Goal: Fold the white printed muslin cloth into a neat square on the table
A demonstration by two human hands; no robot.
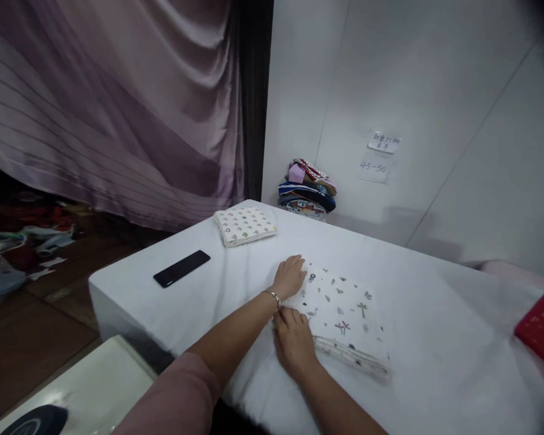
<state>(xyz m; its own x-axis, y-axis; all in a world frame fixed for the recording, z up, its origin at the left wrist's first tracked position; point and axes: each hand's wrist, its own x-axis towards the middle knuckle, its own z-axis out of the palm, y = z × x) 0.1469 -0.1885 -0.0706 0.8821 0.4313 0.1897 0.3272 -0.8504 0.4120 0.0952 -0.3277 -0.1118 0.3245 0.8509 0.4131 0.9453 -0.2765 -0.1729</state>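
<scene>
A folded white cloth (340,305) with small printed plants and birds lies flat on the white-covered table, its layered edge facing me. My left hand (290,277), a bracelet at its wrist, rests at the cloth's far left edge with fingers stretched out and fingertips touching it. Nearer to me, my right hand (294,337) has its fingers bent at the near left corner of the same cloth. The undersides of the fingers are hidden. A second folded cloth (245,226), white with small coloured prints, lies farther back on the left.
A black phone (182,268) lies on the table (435,344) to the left. Several folded fabrics (306,188) are stacked by the wall behind the table. A red item (541,323) sits at the right edge. A pale stool-like surface (95,386) stands at lower left.
</scene>
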